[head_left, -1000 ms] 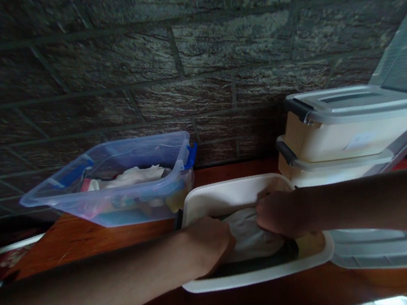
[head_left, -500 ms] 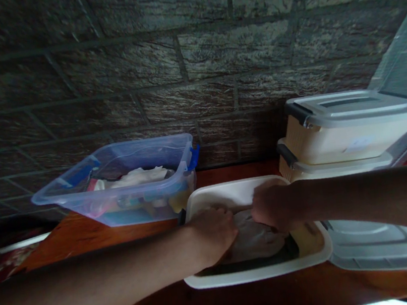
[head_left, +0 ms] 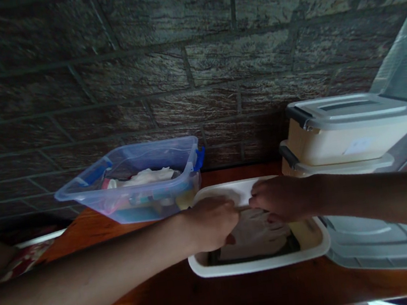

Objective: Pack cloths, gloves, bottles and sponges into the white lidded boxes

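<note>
Both my hands are over a white plastic bin [head_left: 256, 266] on the wooden table. My left hand [head_left: 213, 224] is closed, gripping the left far edge of a pale cloth [head_left: 258, 238]. A short way to the right, my right hand [head_left: 282, 198] pinches the cloth's far edge, with fingers curled. The cloth is partly raised at that edge and hangs down into the bin, with wrinkles toward its right side. Under it something dark [head_left: 295, 245] shows, and a yellowish patch [head_left: 306, 234] is visible at the bin's right end. My fingers hide part of the cloth.
A clear bluish bin [head_left: 118, 189] with blue latches and mixed contents stands at left. Two lidded cream boxes [head_left: 337, 142] are stacked at back right. A grey translucent lid [head_left: 384, 243] lies right of the white bin. A stone-block wall [head_left: 214, 61] rises behind the table [head_left: 178, 301].
Both hands have moved slightly toward the far side of the bin, drawing the cloth's far edge up and spreading it flatter. The view has shifted a little to the left.
</note>
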Demonstrator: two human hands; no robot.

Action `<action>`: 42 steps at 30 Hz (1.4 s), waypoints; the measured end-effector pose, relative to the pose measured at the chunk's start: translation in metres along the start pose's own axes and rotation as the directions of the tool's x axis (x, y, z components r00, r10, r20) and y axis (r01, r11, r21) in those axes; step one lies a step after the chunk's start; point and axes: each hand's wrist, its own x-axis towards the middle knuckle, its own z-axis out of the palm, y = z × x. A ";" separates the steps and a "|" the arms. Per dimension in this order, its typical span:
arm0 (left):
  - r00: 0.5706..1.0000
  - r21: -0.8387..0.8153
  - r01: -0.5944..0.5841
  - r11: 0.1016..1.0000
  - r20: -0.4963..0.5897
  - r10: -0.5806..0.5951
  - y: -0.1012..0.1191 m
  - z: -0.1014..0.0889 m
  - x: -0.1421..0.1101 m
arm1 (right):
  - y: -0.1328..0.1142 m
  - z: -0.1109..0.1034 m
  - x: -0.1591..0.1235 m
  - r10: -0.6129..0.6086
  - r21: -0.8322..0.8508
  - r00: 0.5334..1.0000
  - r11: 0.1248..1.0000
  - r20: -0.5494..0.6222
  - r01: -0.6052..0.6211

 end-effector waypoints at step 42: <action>0.928 -0.486 0.314 0.816 0.340 -0.154 -0.244 0.007 -0.049 | -0.058 -0.122 0.227 -0.094 -0.028 0.995 0.995 0.035 0.095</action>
